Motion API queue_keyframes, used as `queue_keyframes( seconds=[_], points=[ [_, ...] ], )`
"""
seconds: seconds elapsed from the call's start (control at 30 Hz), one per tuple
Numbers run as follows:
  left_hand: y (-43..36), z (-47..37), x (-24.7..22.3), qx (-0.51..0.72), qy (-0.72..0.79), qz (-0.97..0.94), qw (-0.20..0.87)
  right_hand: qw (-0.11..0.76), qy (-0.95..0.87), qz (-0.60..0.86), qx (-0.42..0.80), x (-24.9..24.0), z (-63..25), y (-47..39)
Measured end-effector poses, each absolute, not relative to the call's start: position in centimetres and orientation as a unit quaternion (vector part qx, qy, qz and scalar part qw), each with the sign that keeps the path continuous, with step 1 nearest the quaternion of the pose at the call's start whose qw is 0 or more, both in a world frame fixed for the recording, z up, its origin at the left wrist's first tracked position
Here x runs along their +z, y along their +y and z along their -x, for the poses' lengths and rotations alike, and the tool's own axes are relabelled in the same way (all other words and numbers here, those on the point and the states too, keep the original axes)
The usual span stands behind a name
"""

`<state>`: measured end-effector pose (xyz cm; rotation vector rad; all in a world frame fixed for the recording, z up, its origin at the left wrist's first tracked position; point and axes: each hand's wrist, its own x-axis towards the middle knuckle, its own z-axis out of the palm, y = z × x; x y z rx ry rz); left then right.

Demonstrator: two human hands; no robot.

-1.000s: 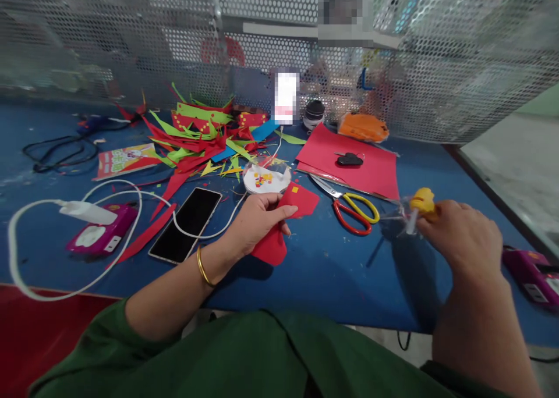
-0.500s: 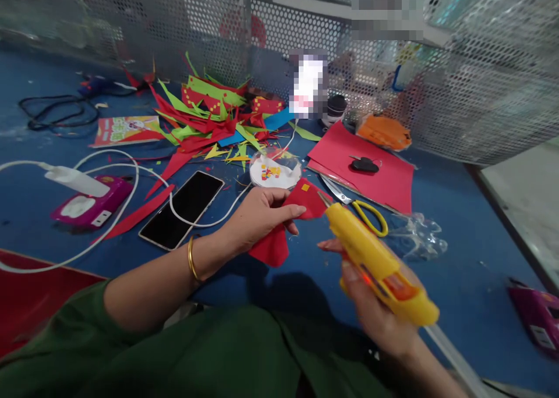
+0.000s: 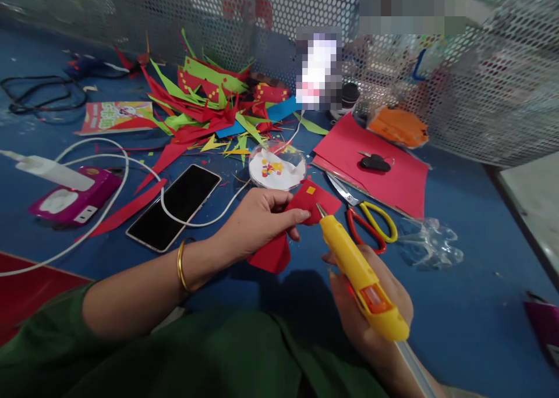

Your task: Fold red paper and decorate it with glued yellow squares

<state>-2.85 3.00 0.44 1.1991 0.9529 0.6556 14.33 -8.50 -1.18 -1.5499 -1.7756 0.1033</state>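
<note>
Yellow hot glue gun [image 3: 362, 276]: in the right hand [image 3: 395, 284], its metal nozzle [image 3: 321, 210] over the red paper piece [image 3: 326, 205]; whether tip and paper touch, I cannot tell.
Right hand: curled firmly round the gun's handle; the gun's body hides too much to judge any squeeze on the trigger.
Left hand [image 3: 262, 220]: nearly closed in a pinch, thumb on top of the red paper piece and fingers beneath, a gold bangle [image 3: 180, 267] on the wrist.
Red paper piece: above the blue table [image 3: 476, 305], just in front of the clear round dish [image 3: 255, 178], with one yellow square [image 3: 310, 190]; a red flap [image 3: 273, 255] shows below the hand, any join hidden.
Nozzle and paper: a second ago the gun was off to the right by the clear plastic [image 3: 430, 247]; now it has crossed over, so both hands meet at one piece, one steadying, one bringing the glue tool.
Scissors [image 3: 349, 199]: lying right of the paper, in neither hand.
</note>
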Motion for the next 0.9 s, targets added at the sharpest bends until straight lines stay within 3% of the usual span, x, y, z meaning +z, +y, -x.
queue_keyframes(
  seconds=[0.9],
  points=[
    [2.68,2.85,0.83,0.282,0.434,-0.537,0.666,0.338,-0.741,0.58,-0.025,-1.39,-14.84,-7.95]
  ],
)
